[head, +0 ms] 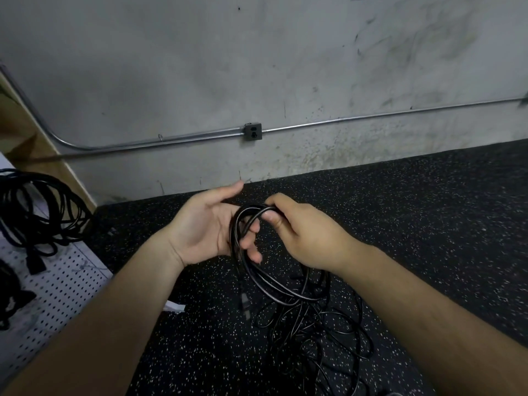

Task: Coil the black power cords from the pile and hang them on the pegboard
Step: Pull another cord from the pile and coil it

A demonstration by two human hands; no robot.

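Holding a half-coiled black power cord (273, 284) at centre with both hands. Left hand (204, 224) palm up, fingers (253, 255) curled through the loops, thumb pointing toward 1 o'clock. Right hand (304, 234) pinching the top of the loops between thumb and curled fingers. Trailing toward 5 o'clock into the tangled pile (317, 341) on the speckled floor (428, 224). At 9 o'clock, pegboard (61, 290) carrying hung cords (37, 210). At 12 o'clock, wall outlet (253, 132).

Cord (275, 287) above pile (314, 338) on floor (428, 224); pegboard (65, 295) left, coils (37, 210) on it; outlet (253, 132) on wall (200, 67) behind.
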